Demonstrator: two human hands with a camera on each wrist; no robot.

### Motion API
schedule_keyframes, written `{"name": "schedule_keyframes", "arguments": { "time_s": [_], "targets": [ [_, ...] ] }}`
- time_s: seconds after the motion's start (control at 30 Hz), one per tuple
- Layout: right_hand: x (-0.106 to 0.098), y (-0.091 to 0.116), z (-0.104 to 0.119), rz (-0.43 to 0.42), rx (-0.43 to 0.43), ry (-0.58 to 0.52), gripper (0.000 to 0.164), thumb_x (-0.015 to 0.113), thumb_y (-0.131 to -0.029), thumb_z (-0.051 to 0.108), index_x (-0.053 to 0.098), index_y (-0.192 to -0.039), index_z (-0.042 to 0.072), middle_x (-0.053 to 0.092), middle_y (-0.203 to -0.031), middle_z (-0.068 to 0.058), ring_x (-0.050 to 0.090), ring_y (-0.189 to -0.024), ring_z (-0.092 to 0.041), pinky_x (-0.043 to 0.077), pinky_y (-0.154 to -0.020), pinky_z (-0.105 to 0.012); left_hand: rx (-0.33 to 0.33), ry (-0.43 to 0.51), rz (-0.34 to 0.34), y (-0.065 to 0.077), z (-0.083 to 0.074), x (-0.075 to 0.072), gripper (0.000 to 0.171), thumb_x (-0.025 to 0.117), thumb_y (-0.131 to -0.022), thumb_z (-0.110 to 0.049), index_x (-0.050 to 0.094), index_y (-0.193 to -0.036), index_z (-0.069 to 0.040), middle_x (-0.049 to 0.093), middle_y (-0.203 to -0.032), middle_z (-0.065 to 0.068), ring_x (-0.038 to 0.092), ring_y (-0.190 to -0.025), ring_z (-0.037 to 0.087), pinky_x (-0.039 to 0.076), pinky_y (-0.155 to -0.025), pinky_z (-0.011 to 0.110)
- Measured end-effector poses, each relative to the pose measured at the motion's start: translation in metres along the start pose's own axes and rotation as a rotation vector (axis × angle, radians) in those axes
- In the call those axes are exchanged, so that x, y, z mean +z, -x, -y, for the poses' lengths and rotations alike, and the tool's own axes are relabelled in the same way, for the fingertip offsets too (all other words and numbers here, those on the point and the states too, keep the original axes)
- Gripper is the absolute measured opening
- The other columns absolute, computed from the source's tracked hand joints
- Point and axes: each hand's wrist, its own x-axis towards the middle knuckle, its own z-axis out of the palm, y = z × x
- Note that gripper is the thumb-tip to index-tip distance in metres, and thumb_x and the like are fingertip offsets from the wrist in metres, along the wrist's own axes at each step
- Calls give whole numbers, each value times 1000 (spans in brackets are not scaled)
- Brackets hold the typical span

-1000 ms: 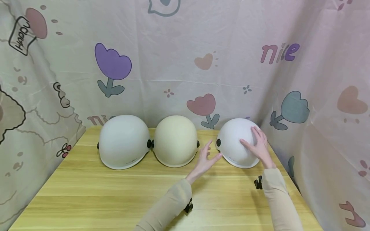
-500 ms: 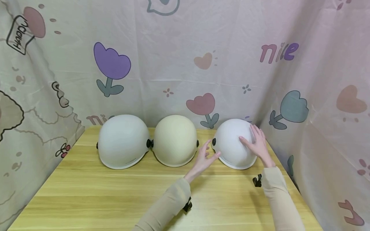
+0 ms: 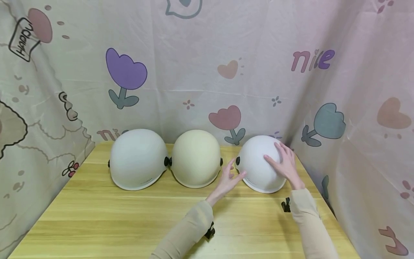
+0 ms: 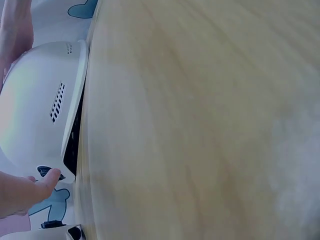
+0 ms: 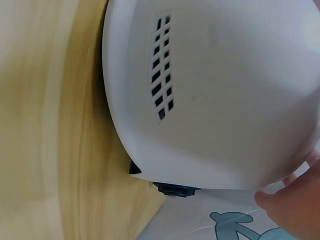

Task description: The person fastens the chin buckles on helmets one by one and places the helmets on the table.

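A white helmet (image 3: 260,165) sits at the right end of a row on the wooden table (image 3: 129,223). My right hand (image 3: 284,163) rests on its right side, thumb and fingers spread over the dome. At its left side is my left hand (image 3: 226,181), fingers extended and spread apart. The left thumb (image 4: 47,184) overlaps the black side knob (image 4: 50,172) in the left wrist view. Seen from the right wrist, the helmet shows slotted vents (image 5: 162,70), its rim low by the tabletop and another black knob (image 5: 175,190).
A cream helmet (image 3: 196,158) stands in the middle, just left of my left hand. Beyond it is a larger pale white helmet (image 3: 139,160), their black knobs close together. A printed curtain (image 3: 181,64) hangs behind the table and along both sides.
The right-hand white helmet has shifted left and slightly nearer, turning a little, and my right hand has moved along with it. My left hand stays about where it was.
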Motion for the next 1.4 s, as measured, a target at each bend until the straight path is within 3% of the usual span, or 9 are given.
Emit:
{"name": "schedule_keyframes", "arguments": {
  "time_s": [0.33,0.63,0.83,1.0,1.1,1.23,1.33,1.4],
  "targets": [
    [-1,10,7,-39,-43,-31,79,74,-86,42,42,-151,11,26,-157,-25,12,-146,-47,20,-112,-76,-23,-14,18,0,4,-3,82,67,-95,-43,23,-161,-25,25,-158,27,46,-133,51,49,-103,61],
    [-6,-3,14,98,-38,10,81,68,-91,45,34,-156,12,20,-164,-25,15,-149,-52,18,-115,-76,-82,-10,58,-2,5,-1,83,65,-96,-45,20,-162,-25,18,-164,28,25,-148,51,30,-112,75],
    [-3,-1,16,77,-17,0,79,69,-90,47,37,-155,12,21,-162,-26,17,-147,-51,22,-112,-78,-92,-23,40,-5,7,2,85,66,-94,-48,19,-162,-27,6,-166,30,16,-149,57,22,-110,80],
    [-1,3,16,41,6,-24,78,70,-89,49,40,-153,15,26,-157,-26,20,-143,-47,26,-109,-77,-77,-48,24,-3,8,3,85,67,-94,-46,21,-162,-25,14,-164,29,24,-146,57,27,-109,78],
    [-1,8,16,27,3,-27,77,71,-89,49,42,-151,16,29,-153,-26,22,-140,-45,28,-107,-74,-81,-20,36,-1,10,1,85,69,-94,-43,21,-162,-23,16,-162,29,41,-137,55,43,-105,69],
    [-5,11,19,39,-15,-12,76,72,-88,49,44,-151,16,30,-150,-27,21,-138,-45,30,-105,-73,-98,40,90,2,10,-4,85,67,-96,-42,18,-163,-21,13,-163,31,66,-110,46,60,-88,50],
    [-9,12,22,57,-35,-7,75,72,-88,48,46,-150,17,27,-153,-26,18,-141,-47,28,-105,-77,-113,32,118,3,10,-8,83,62,-99,-44,15,-163,-23,11,-163,33,72,-98,41,62,-82,46],
    [-10,12,24,82,-59,1,75,73,-88,47,45,-151,16,25,-157,-25,15,-144,-49,25,-107,-79,-120,4,114,3,10,-9,82,60,-99,-46,14,-163,-24,12,-163,35,71,-100,43,63,-81,47]
  ]
}}
